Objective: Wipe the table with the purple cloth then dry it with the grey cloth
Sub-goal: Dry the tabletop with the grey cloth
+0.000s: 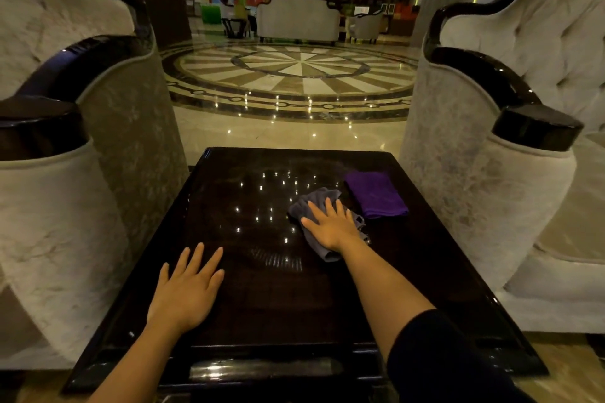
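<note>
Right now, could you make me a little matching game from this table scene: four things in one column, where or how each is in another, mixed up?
Things:
1. purple cloth
2. grey cloth
3. left hand
4. right hand

States:
A. flat on the bare table
B. pressing down on a cloth
C. folded, lying untouched near the right edge
D. crumpled under a palm

Pairs: 1-C, 2-D, 3-A, 4-B

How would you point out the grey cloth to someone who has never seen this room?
Find the dark glossy table between two pale armchairs. On its right half, the right hand presses flat on the crumpled grey cloth. The purple cloth just beyond it to the right is folded flat and untouched.
</note>
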Demonstrator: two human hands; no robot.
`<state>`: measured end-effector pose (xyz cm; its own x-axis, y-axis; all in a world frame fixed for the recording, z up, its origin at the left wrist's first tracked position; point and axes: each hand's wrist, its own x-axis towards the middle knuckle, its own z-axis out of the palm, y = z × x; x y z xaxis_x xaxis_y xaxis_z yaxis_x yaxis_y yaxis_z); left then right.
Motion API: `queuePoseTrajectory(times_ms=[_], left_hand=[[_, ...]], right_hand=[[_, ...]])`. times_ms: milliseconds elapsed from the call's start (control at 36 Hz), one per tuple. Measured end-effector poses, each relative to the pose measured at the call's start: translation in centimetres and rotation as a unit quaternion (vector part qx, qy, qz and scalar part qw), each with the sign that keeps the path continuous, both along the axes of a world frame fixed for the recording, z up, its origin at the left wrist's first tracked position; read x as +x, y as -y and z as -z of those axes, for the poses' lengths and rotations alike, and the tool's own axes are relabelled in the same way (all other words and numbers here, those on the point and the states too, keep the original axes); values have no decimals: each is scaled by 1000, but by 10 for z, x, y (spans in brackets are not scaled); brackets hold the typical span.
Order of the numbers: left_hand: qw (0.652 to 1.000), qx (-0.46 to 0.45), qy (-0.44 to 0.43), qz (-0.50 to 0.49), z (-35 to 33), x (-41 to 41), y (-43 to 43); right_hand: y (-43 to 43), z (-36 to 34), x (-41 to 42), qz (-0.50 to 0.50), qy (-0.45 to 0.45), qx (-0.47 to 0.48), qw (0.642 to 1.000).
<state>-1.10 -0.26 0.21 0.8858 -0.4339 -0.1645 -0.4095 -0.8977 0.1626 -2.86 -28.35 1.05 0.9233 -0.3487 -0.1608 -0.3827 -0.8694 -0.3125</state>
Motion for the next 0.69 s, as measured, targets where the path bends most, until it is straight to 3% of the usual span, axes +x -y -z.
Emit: queuePoseTrajectory(times_ms=[361, 694], left_hand=[[1000, 1, -1, -6, 0, -2, 1], [1000, 10, 5, 0, 3, -3, 1]], right_hand=[[-54, 4, 15, -165, 3, 34, 986], [-100, -4, -30, -268, 13, 57, 962]])
